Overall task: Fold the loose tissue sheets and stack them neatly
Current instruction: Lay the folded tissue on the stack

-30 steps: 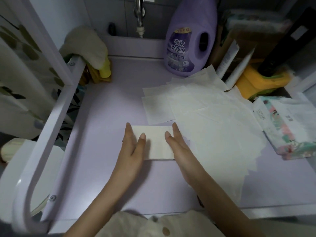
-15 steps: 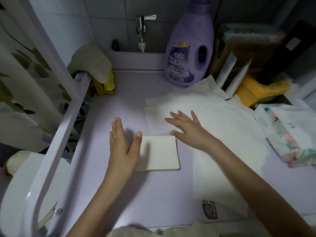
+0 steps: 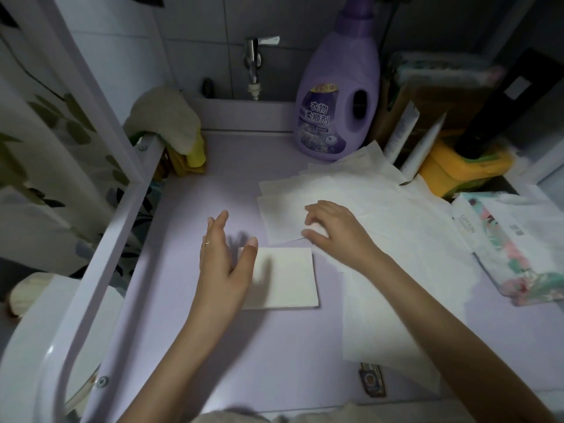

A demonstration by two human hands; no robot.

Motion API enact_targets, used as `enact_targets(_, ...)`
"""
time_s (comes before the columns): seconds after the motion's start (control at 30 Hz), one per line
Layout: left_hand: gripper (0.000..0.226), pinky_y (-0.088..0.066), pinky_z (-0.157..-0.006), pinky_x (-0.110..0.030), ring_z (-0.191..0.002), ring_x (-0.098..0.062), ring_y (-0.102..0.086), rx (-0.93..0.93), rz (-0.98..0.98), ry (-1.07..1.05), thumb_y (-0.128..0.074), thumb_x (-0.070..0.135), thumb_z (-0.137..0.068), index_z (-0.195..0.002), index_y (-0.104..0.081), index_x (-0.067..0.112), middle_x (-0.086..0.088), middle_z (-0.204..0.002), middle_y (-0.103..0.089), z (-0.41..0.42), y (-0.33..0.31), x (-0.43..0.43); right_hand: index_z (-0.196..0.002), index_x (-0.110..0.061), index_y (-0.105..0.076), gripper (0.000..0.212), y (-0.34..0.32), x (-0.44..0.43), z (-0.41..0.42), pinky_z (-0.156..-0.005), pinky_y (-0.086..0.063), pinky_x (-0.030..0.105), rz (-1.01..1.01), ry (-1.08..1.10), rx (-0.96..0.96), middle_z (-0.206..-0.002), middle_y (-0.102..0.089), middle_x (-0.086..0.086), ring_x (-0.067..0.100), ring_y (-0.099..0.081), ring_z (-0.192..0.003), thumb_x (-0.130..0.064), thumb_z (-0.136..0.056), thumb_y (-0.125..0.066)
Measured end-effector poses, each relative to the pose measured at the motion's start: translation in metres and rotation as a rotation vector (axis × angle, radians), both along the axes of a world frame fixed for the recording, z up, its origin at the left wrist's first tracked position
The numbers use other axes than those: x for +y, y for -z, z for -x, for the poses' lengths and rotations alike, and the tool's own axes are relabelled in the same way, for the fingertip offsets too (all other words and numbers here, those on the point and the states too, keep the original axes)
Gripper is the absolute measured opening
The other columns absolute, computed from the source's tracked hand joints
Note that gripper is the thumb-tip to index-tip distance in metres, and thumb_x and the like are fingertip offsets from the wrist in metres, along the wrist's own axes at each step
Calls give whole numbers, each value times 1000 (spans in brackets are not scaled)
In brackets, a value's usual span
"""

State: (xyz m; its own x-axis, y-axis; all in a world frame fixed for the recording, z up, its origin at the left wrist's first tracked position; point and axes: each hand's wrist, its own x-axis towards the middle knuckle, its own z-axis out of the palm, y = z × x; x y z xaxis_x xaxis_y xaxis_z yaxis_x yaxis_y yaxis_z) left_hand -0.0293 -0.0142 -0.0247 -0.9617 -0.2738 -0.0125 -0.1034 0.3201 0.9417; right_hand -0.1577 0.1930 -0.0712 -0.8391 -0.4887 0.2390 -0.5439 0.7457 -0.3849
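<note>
Head view: a lilac surface (image 3: 213, 346) is crowded along its far and right sides. A purple bottle (image 3: 335, 96) stands at the far edge, its label reading "衣物柔顺剂", with a metal tap (image 3: 253, 61) on the tiled wall to its left. A pale cloth (image 3: 161, 117) is draped over the white rail at far left. On the right lies a floral tissue pack (image 3: 512, 239) printed "COTTON", with a yellow object (image 3: 451, 166) beyond it.

The loose tissue sheets (image 3: 396, 227) spread from the bottle towards the near right. The right hand (image 3: 332, 230) rests on their near left corner, its curled fingers and thumb pinching up a bit of sheet. The folded tissue (image 3: 283, 279) lies flat just nearer. The left hand (image 3: 222, 254) is at its left edge, fingers straight and relaxed, thumb over its far left corner, grasping nothing.
</note>
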Motion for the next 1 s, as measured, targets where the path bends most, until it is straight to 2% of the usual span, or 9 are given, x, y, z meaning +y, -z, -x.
enact_targets(0.13, 70, -20, -118, -39, -145, -9, -14, 3, -1, 12, -44, 49, -81, -146, -25, 31, 14, -154, -22, 1, -1, 4, -124, -24, -58, 40, 7, -3, -5, -117, -9, 30, -70, -36, -112, -152, -38, -2, 20, -21, -146, -46, -91, -59)
enact_targets(0.33, 56, -24, -116, -35, -144, -11, -19, 40, 21, 3, -52, 39, -93, -143, -29, 29, 19, -140, -28, 0, -1, 0, -99, -11, -70, 14, 11, -10, 0, -115, -17, 26, 71, 3, -65, -122, -67, 0, 20, -42, -137, -22, -93, -63)
enact_targets(0.47, 48, -23, -116, -28, -140, -2, -22, 101, 44, 24, -54, 34, -94, -138, -36, 28, 15, -142, -32, 5, -1, -9, -79, -21, -61, 17, -17, -23, -12, -83, -43, 22, 768, 264, -386, -95, -72, -7, 0, -63, -94, -13, -94, -59)
enact_targets(0.53, 39, -21, -104, -3, -130, 14, -25, 178, 96, 64, -57, 31, -92, -129, -45, 28, 9, -144, -35, 9, -5, -12, -80, -21, -59, 19, -39, -24, -12, -72, -43, 27, 1028, 378, -490, -81, -65, -3, 10, -58, -73, -11, -95, -53)
enact_targets(0.6, 32, -19, -91, 7, -127, 19, -25, 196, 105, 117, -63, 26, -91, -118, -49, 33, 8, -145, -35, 14, -11, -12, -87, -20, -61, 15, -60, -23, -16, -74, -44, 32, 1200, 367, -560, -82, -63, 2, 19, -56, -75, -16, -97, -51)
enact_targets(0.7, 38, -27, -107, -13, -132, -2, -35, 255, 62, 211, -62, 46, -79, -111, -43, 38, 11, -130, -45, 24, -17, -7, -102, -10, -62, 18, -84, -22, -29, -79, -55, 26, 1429, 273, -680, -92, -73, 2, 14, -68, -85, -16, -102, -45)
enact_targets(0.8, 48, -33, -107, -21, -127, -1, -43, 292, -58, 297, -66, 44, -76, -113, -36, 39, 21, -124, -45, 32, -23, 4, -113, -5, -63, 25, -94, -21, -38, -89, -53, 31, 1399, 272, -734, -110, -71, 10, 19, -68, -99, -18, -102, -45)
enact_targets(0.9, 56, -47, -95, -24, -114, -4, -54, 357, -164, 322, -73, 19, -80, -117, -34, 36, 17, -124, -47, 38, -29, 13, -120, 0, -60, 31, -97, -23, -44, -89, -52, 33, 1296, 336, -734, -113, -70, 14, 21, -67, -99, -21, -102, -45)
enact_targets(1.0, 44, -47, -91, -24, -109, -6, -57, 402, -133, 230, -67, 0, -85, -114, -48, 28, 18, -117, -56, 38, -34, 18, -125, -13, -57, 37, -95, -24, -51, -88, -48, 39, 1195, 308, -663, -106, -71, 12, 20, -64, -92, -35, -96, -54)
